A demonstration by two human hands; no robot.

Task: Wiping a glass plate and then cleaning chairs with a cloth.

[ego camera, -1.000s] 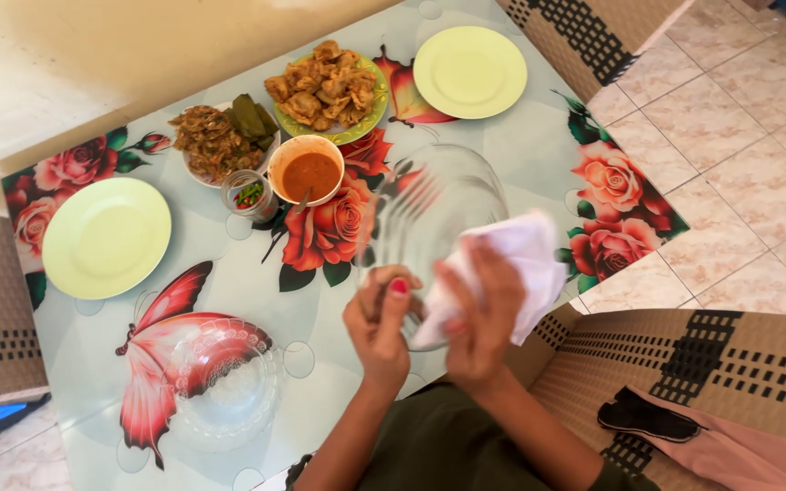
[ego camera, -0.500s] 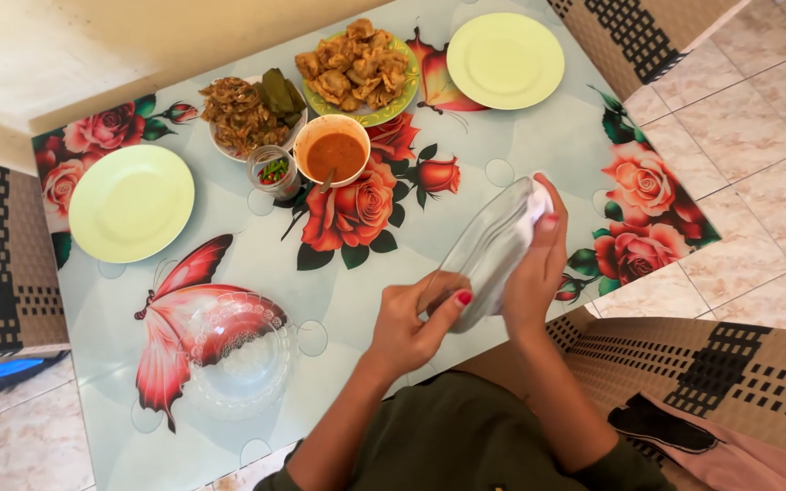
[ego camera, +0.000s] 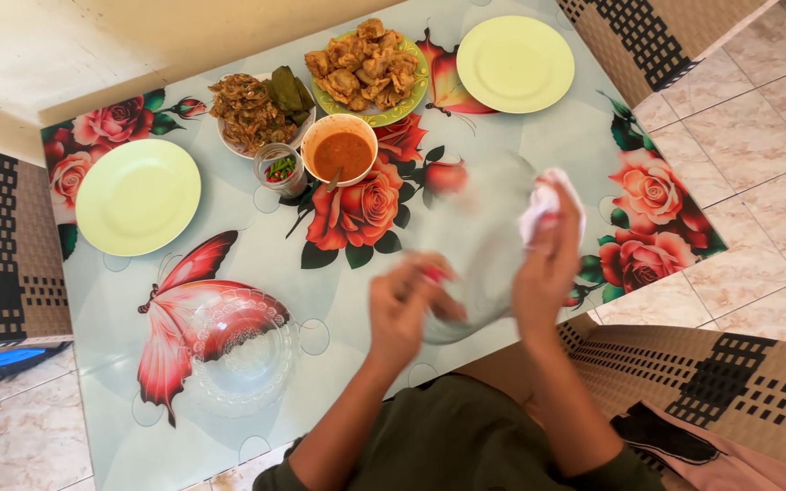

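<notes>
left hand [ego camera: 408, 309] gripping clear glass plate [ego camera: 475, 245] by its near rim, tilted up; right hand [ego camera: 548, 264] pressing white cloth [ego camera: 546, 202] on its far edge.

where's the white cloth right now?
Head view, right of centre: the white cloth is bunched in the right hand, pressed against the clear glass plate that the left hand holds above the table.

**Bare forearms, olive-green top**

Low in the frame, centre, the person wears an olive-green garment, plain and without pattern, its cloth creased over the lap. Both forearms are bare; no sleeves show on them. The left hand [ego camera: 407, 305] shows red nail polish, blurred. The right hand [ego camera: 548, 268] is blurred too; its nails cannot be made out.
</notes>
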